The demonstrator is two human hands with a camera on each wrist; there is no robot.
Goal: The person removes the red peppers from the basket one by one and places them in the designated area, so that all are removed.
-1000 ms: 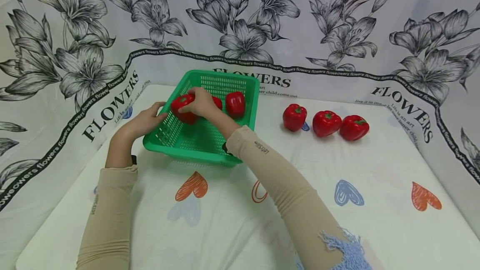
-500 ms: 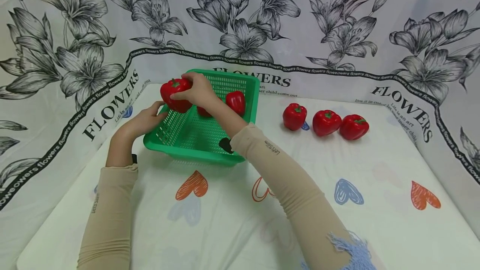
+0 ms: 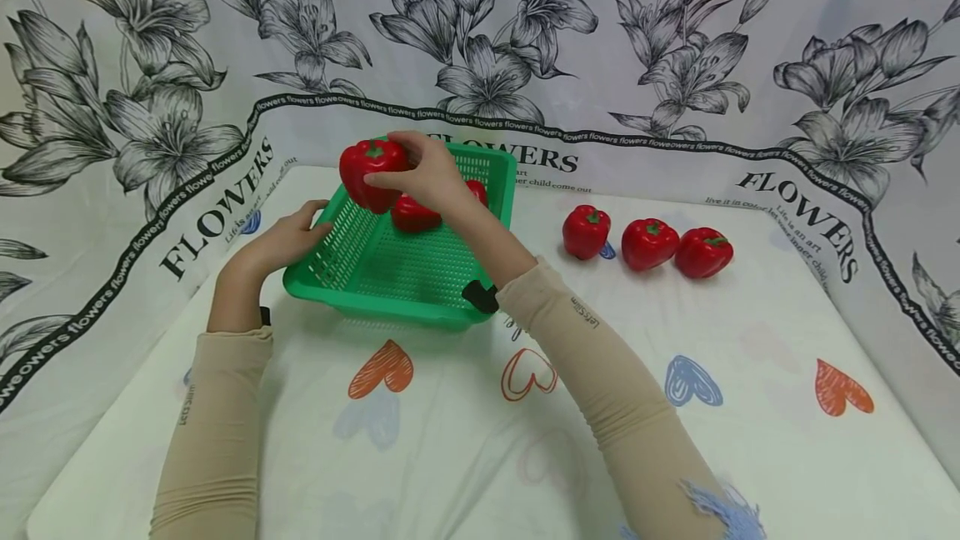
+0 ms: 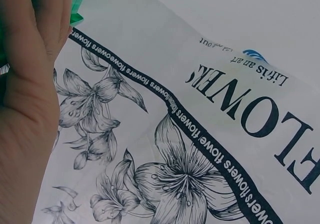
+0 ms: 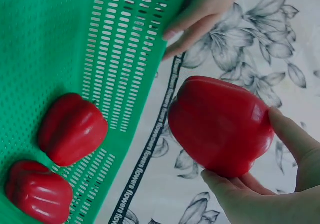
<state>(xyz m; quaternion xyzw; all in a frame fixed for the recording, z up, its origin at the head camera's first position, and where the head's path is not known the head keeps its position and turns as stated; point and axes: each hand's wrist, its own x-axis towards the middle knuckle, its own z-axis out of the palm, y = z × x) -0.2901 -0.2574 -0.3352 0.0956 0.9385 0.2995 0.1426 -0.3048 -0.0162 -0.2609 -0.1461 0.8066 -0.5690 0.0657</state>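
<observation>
My right hand (image 3: 431,177) holds a red bell pepper (image 3: 369,173) between thumb and fingers, raised over the far left part of a green plastic basket (image 3: 405,323). In the right wrist view the held pepper (image 5: 220,126) shows its smooth side, with thumb and fingertips on opposite sides. My left hand (image 3: 281,242) grips the basket's left rim. Only part of that hand (image 4: 30,84) appears in the left wrist view, along the left edge. Inside the basket lie two more bell peppers, one (image 5: 73,129) beside the other (image 5: 40,191); my right hand partly hides one in the head view.
On the table to the right of the basket stand three red bell peppers, one (image 3: 587,232) a little apart from the middle one (image 3: 649,244) and the right one (image 3: 703,252). A white cloth (image 3: 600,423) with printed hearts covers the table. Flower-printed fabric (image 3: 480,32) hangs behind.
My right hand has lifted the bell pepper from inside the basket, first up and left over the rim, then back slightly right and higher. The left hand stays at the rim.
</observation>
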